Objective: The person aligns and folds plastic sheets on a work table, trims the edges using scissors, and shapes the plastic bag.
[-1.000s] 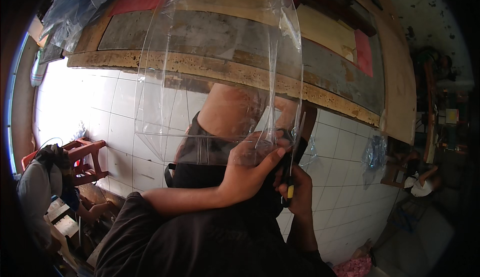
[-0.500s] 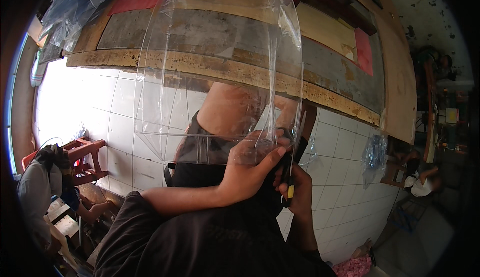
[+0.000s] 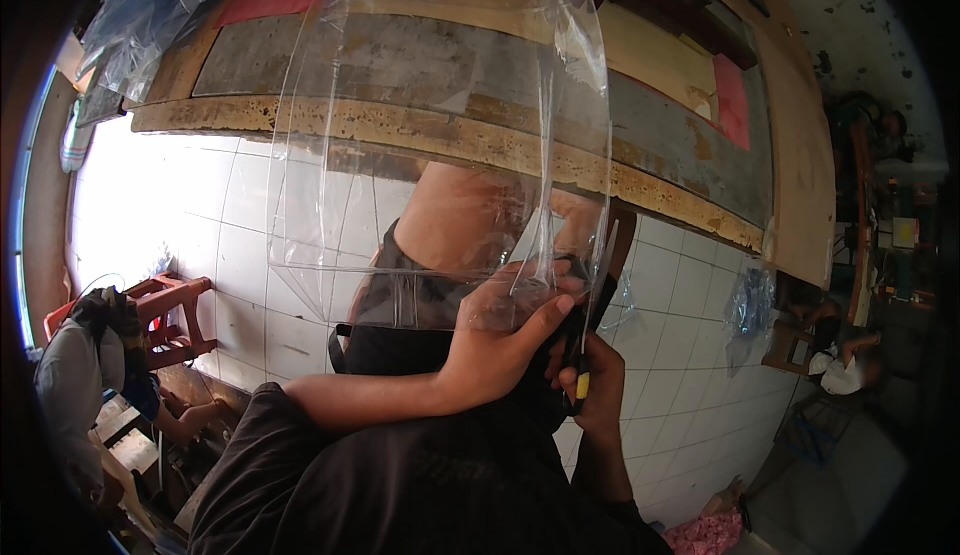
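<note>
A clear plastic bag (image 3: 400, 245) with welded seams hangs from the worktable over my lap. My left hand (image 3: 505, 325) grips its lower right corner, thumb on top and fingers behind or under the film. Close to that corner, my right hand (image 3: 598, 380) is wrapped around black-handled scissors (image 3: 582, 385) with a yellow patch. Their blades point up toward the bag's right edge and are hard to make out against the film and dark clothing. Some right-hand fingers are hidden behind the handle.
The worktable (image 3: 690, 210) with a worn wooden edge runs across the front. Blue-tinted plastic sheets (image 3: 150, 25) lie at its far left. A red stool (image 3: 180, 315) and a person (image 3: 85, 385) are at left. Another person (image 3: 845, 365) sits far right.
The bag's right edge has shifted slightly to the right. A thin blade-like line beside it, plain before, no longer shows clearly. Both hands stay nearly in place.
</note>
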The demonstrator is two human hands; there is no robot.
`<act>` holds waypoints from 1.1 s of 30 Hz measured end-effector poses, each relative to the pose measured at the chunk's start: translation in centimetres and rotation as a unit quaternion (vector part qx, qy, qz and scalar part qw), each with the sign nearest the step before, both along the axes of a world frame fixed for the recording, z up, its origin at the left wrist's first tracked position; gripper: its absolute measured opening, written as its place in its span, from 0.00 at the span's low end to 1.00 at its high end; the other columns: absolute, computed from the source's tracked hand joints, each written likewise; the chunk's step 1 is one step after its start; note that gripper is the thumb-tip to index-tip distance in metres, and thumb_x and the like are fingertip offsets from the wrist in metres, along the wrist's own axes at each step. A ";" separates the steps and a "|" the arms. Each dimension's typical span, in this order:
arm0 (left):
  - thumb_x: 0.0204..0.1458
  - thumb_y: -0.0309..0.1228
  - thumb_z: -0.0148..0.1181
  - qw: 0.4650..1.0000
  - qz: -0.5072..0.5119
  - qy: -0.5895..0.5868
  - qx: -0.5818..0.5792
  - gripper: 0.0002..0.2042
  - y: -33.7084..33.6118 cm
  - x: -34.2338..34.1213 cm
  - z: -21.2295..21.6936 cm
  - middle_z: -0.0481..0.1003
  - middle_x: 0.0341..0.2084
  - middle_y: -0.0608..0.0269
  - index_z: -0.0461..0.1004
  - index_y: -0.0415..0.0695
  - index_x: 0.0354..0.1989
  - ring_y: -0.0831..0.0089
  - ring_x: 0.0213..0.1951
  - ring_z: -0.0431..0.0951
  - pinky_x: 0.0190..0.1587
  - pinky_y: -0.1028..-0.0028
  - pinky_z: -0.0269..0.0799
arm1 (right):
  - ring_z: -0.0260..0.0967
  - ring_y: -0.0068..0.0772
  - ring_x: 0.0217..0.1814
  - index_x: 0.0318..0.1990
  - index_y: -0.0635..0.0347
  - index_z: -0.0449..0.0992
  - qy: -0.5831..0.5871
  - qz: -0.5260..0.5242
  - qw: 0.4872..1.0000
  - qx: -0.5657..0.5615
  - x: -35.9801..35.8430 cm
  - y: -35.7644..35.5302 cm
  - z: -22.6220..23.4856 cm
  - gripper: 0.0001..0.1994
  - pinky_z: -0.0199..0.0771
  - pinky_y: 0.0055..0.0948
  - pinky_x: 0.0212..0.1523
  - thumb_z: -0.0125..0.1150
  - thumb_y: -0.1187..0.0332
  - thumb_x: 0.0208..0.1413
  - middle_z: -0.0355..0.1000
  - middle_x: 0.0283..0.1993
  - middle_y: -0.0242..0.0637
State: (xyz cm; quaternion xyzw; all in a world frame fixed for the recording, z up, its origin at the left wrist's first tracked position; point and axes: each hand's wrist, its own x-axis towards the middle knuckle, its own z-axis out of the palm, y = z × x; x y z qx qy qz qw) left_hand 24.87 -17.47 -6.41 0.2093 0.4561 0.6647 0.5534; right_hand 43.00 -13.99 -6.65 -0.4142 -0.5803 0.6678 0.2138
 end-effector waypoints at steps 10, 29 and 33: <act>0.63 0.25 0.61 1.000 0.006 -0.026 -0.003 0.18 0.1 0.1 0.2 0.81 0.47 0.55 0.69 0.31 0.58 0.69 0.53 0.80 0.59 0.69 0.75 | 0.68 0.14 0.31 0.39 0.63 0.75 0.010 -0.027 1.000 -0.012 0.0 -0.4 -0.2 0.11 0.66 0.17 0.30 0.73 0.70 0.55 0.71 0.35 0.28; 0.64 0.25 0.60 0.999 0.012 -0.035 0.004 0.17 0.2 0.2 0.1 0.80 0.48 0.53 0.68 0.31 0.58 0.67 0.54 0.80 0.60 0.68 0.76 | 0.73 0.18 0.32 0.38 0.65 0.76 -0.024 -0.046 0.998 -0.040 0.1 -0.3 0.5 0.07 0.76 0.20 0.32 0.69 0.80 0.53 0.74 0.35 0.32; 0.64 0.25 0.60 0.999 0.009 -0.047 0.003 0.17 0.2 0.2 0.1 0.80 0.48 0.54 0.68 0.31 0.59 0.65 0.54 0.80 0.59 0.68 0.76 | 0.73 0.18 0.32 0.38 0.66 0.77 -0.041 -0.049 0.997 -0.036 0.1 -0.4 0.4 0.07 0.77 0.21 0.32 0.69 0.79 0.54 0.75 0.35 0.32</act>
